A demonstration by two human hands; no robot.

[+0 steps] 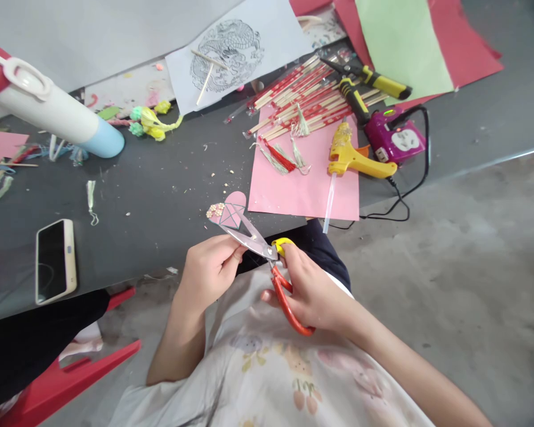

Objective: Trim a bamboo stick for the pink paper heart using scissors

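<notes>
My right hand grips a pair of scissors with one yellow and one red handle loop. Their blades are spread apart and point up and left, over the table's edge. Close to the blades, my left hand has thumb and fingers pinched together; what is between them is too small to make out. Just beyond the blade tips, a pink paper heart with dark crossing lines lies on the grey table. Small pale beads or grains cover part of its left lobe.
To the right, a yellow glue gun rests on pink paper beside a purple power socket, pliers, tassels and wrapped sticks. On the left are a phone and a bottle. A red stool stands below.
</notes>
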